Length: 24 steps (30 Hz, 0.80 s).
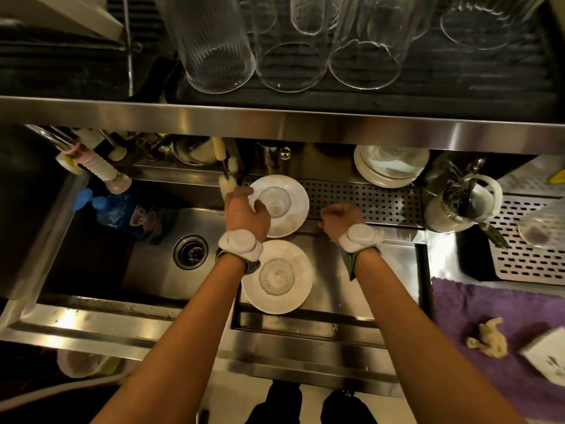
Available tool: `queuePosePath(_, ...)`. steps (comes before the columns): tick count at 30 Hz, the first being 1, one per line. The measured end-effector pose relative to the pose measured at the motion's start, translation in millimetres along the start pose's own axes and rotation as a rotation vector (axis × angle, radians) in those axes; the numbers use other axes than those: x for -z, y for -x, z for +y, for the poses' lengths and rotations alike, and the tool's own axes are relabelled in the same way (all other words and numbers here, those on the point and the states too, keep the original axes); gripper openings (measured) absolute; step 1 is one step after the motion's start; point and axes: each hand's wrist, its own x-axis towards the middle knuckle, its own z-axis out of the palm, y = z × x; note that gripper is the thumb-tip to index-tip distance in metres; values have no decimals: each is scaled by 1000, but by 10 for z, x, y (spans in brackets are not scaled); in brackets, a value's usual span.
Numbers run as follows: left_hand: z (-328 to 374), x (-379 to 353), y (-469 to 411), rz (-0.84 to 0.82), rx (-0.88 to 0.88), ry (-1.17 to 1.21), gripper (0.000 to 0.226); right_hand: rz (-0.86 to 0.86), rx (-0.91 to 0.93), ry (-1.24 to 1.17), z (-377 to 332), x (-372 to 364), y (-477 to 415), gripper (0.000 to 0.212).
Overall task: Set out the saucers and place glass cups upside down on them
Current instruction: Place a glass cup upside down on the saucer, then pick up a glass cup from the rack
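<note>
Steel surface [367, 270] and sink [122, 255] fill the scene below us, with a perforated drain tray [367, 200] running along the back and a shelf of tall upturned glasses [287, 50] overhead. On that surface we have two white saucers in a line running away from us: the near saucer [298, 296] just in front of our wrists, the far saucer [298, 197] overlapping the tray's left end. Each carries a patterned glass cup, apparently base up: the near cup [276, 276] sits alone, the far cup [275, 201] is touched on its left side by our left hand [244, 214], thumb and fingers curved around it. Our right hand [339, 218] is loosely curled, holding nothing we can see, resting by the tray's front edge. The stack of spare saucers [388, 169] lies behind and to the right, clearly closer to the right hand, so we judge that hand the natural one to fetch the next saucer, toward the bare surface beside it
</note>
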Motion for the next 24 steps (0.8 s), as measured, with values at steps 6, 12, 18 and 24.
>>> queuePosePath(6, 274, -338, 120, -39, -135, -8, 27, 130, 55, -111, 50, 414, -121, 15)
queuePosePath(12, 683, -791, 170, -165, -218, 15, 24, 298, 143, -126, 34, 839, -256, 14)
queuePosePath(18, 925, -1277, 74, -227, -333, -74, 26, 387, 192, -159, -128, 1046, -275, 26)
queuePosePath(24, 1100, -1593, -167, -245, -406, 62, 29, 450, 246, -255, -183, 1031, -512, 33)
